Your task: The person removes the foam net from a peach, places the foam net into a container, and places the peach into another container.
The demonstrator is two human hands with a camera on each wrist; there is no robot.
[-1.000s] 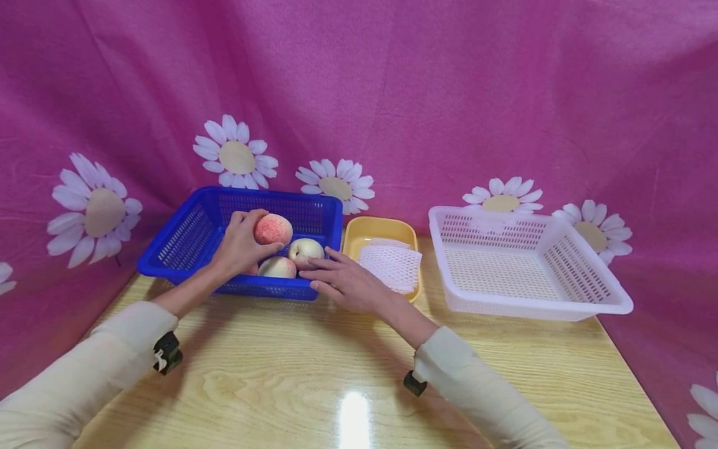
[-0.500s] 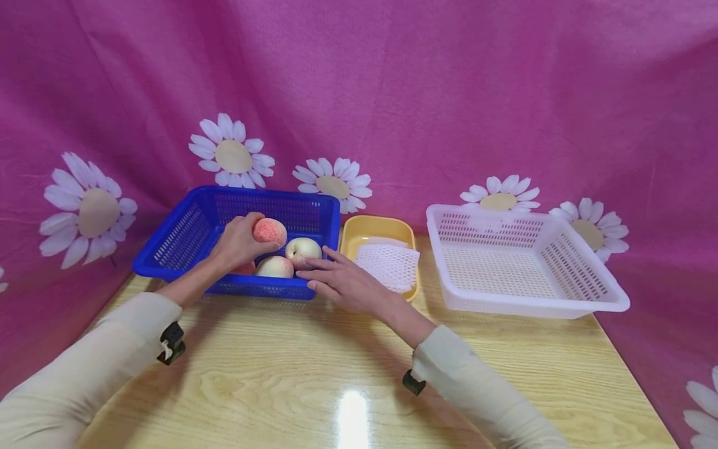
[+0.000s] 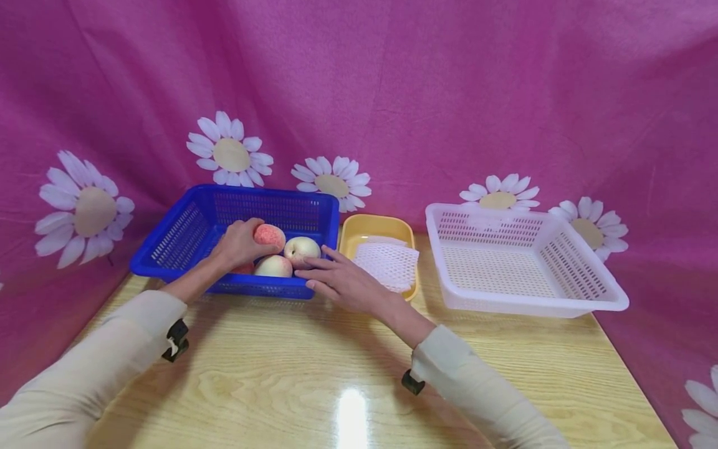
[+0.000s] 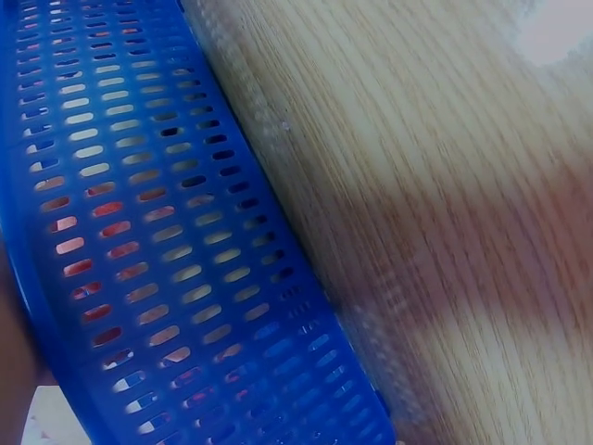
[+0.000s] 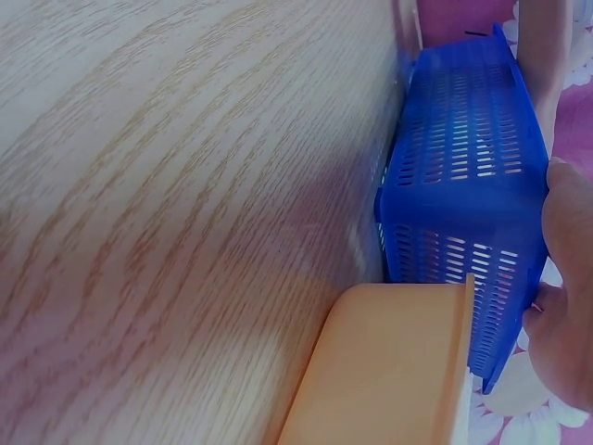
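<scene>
In the head view a blue basket (image 3: 235, 285) stands on the left with several peaches inside. My left hand (image 3: 238, 243) reaches over its front rim and grips a red-speckled peach (image 3: 269, 236), fingers behind it and thumb on the near side. Two paler peaches lie beside it: a whitish one (image 3: 301, 249) to the right and a cream one (image 3: 273, 266) close to the front wall. Part of another red one shows under my left hand. My right hand (image 3: 350, 282) lies over the basket's front right corner, fingers extended, fingertips right at the whitish peach.
Right of the basket stands a yellow tray (image 3: 359, 223) with white foam net sleeves (image 3: 387, 265) in it. A white basket (image 3: 530, 307) sits farther right. Behind everything hangs a magenta cloth (image 3: 392, 93) with daisies; the wooden table (image 3: 269, 374) extends in front.
My left hand has come down slightly into the blue basket with the red-speckled peach in its grip. My right hand has stayed at the basket corner.
</scene>
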